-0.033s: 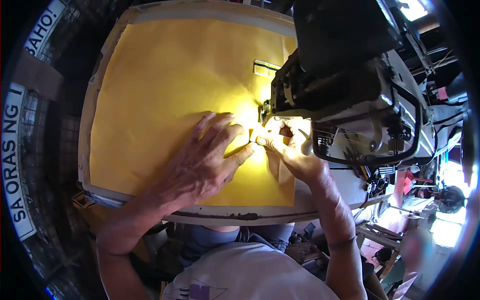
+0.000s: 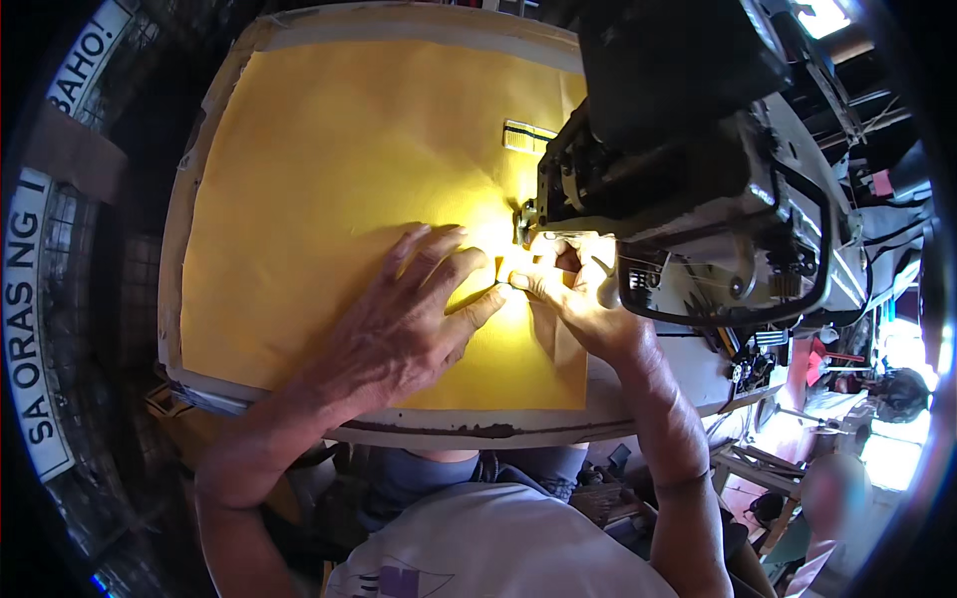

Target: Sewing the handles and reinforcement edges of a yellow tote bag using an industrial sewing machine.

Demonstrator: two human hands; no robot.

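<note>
A large yellow sheet (image 2: 299,179) covers most of the sewing machine table. My left hand (image 2: 414,309) rests on it palm down, fingers spread, its thumb tip touching a small yellow piece of material (image 2: 504,267). My right hand (image 2: 578,289) pinches that piece between thumb and fingers, just in front of the needle area. Strong lamp glare hides the piece's exact shape and some of the right fingertips. The presser foot (image 2: 523,224) of the sewing machine (image 2: 678,189) stands just beyond my right fingers.
A small rectangle with a dark stripe (image 2: 528,137) lies left of the machine head. The pale table edge (image 2: 478,431) runs in front of my lap. Tools (image 2: 733,344) lie right of my right wrist. Another person (image 2: 832,498), blurred, is at the lower right.
The view has shifted very slightly; the machine head appears a little further left. Both hands keep their places on the yellow sheet.
</note>
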